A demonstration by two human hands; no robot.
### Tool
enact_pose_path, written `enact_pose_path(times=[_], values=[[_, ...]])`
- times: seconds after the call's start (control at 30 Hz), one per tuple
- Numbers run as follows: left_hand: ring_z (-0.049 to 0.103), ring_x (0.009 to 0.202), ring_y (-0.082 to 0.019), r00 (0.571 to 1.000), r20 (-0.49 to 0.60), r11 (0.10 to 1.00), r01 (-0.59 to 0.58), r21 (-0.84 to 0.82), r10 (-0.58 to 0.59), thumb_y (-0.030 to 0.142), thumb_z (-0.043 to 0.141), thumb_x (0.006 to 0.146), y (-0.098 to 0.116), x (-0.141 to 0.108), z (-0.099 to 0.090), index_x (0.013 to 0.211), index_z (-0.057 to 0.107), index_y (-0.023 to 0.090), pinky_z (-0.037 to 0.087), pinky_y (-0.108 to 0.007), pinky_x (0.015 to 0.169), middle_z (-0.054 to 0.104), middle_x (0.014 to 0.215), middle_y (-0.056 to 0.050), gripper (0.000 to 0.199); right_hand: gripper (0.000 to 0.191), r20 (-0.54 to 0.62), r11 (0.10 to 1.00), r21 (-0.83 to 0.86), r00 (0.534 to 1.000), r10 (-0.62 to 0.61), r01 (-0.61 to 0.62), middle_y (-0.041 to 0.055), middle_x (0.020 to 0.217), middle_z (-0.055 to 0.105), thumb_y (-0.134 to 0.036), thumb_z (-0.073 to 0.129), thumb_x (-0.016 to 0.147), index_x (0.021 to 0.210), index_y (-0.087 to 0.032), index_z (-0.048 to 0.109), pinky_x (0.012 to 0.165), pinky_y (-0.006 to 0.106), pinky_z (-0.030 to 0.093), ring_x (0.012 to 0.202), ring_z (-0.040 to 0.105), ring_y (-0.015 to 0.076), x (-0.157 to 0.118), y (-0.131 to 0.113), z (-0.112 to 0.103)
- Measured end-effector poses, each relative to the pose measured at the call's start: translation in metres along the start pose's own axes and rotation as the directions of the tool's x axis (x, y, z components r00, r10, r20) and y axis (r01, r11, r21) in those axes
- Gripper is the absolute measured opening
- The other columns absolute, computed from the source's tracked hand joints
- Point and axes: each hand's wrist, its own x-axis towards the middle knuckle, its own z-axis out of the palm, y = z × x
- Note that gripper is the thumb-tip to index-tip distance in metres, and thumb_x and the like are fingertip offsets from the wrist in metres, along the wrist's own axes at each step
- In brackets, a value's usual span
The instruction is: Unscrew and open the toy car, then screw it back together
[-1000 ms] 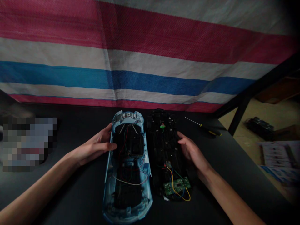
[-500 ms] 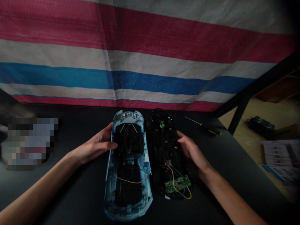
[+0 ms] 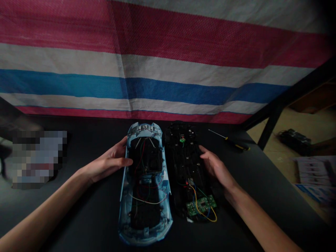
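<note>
A light blue toy car body (image 3: 166, 206), its wired inside facing up, lies on the dark table (image 3: 86, 224). My left hand (image 3: 111, 162) grips its left edge, thumb on top and the other fingers partly hidden. Close beside it on the right is a black chassis (image 3: 183, 154) with a green circuit board (image 3: 201, 205) and yellow, blue and red wires near its lower end. My right hand (image 3: 216, 168) rests against the chassis's right side, its fingertips partly hidden behind the edge.
A screwdriver (image 3: 237, 145) with a black and yellow handle lies at the right of the table. A pixelated item (image 3: 39, 159) is at the left. Striped sheeting (image 3: 168, 89) hangs behind the table. Papers (image 3: 312, 171) and a dark object (image 3: 295, 140) are on the floor at right.
The view has shifted slightly, so the table items appear a little further right. Both hands keep nearly the same places at the car body and the chassis.
</note>
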Motion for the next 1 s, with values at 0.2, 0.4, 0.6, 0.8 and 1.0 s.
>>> enact_pose_path(times=[0.2, 0.4, 0.6, 0.8, 1.0], values=[[0.065, 0.121, -0.027, 1.000, 0.023, 1.000, -0.005, 0.007, 0.005, 0.015, 0.069, 0.087, -0.001, 0.000, -0.002, 0.152, 0.036, 0.028, 0.053, -0.032, 0.097, 0.063, 0.141, -0.009, 0.075, 0.044, 0.009, 1.000, -0.004, 1.000, 0.020, -0.020, -0.0013, 0.118, 0.074, -0.033, 0.065, 0.074, 0.117, -0.029, 0.068, 0.080, 0.035, 0.057, 0.111, 0.067, 0.0280, -0.003, -0.002, 0.003], [0.066, 0.118, -0.027, 0.999, 0.032, 1.000, -0.008, 0.009, 0.008, 0.014, 0.069, 0.086, -0.002, 0.001, -0.004, 0.154, 0.034, 0.027, 0.054, -0.033, 0.095, 0.067, 0.134, -0.010, 0.078, 0.045, -0.050, 0.998, -0.002, 0.997, 0.059, -0.059, -0.0027, 0.112, 0.076, -0.034, 0.066, 0.072, 0.117, -0.030, 0.067, 0.071, 0.034, 0.057, 0.107, 0.069, 0.0281, -0.008, -0.006, 0.008], [0.069, 0.113, -0.025, 1.000, 0.026, 1.000, -0.008, -0.007, 0.008, 0.013, 0.069, 0.086, -0.001, 0.001, 0.000, 0.154, 0.033, 0.026, 0.054, -0.032, 0.094, 0.069, 0.131, -0.011, 0.079, 0.041, -0.035, 0.997, 0.013, 0.997, 0.073, -0.072, -0.0018, 0.112, 0.076, -0.033, 0.065, 0.072, 0.112, -0.029, 0.067, 0.077, 0.035, 0.058, 0.111, 0.068, 0.0278, -0.011, -0.011, 0.012], [0.070, 0.111, -0.027, 0.999, 0.032, 1.000, -0.001, 0.000, 0.001, 0.014, 0.069, 0.086, 0.001, 0.001, 0.002, 0.156, 0.029, 0.025, 0.054, -0.036, 0.094, 0.069, 0.131, -0.012, 0.081, 0.043, -0.077, 0.997, 0.026, 0.994, 0.075, -0.073, -0.0021, 0.110, 0.076, -0.033, 0.067, 0.072, 0.114, -0.030, 0.067, 0.085, 0.036, 0.058, 0.115, 0.066, 0.0281, -0.010, -0.008, 0.010], [0.070, 0.111, -0.028, 0.999, 0.048, 1.000, 0.001, 0.005, -0.001, 0.013, 0.068, 0.087, 0.000, 0.001, -0.001, 0.156, 0.030, 0.026, 0.053, -0.037, 0.095, 0.067, 0.134, -0.012, 0.080, 0.038, -0.020, 0.999, -0.019, 0.999, 0.042, -0.042, -0.0018, 0.115, 0.075, -0.033, 0.064, 0.075, 0.112, -0.030, 0.069, 0.073, 0.034, 0.056, 0.108, 0.068, 0.0278, -0.008, -0.006, 0.008]])
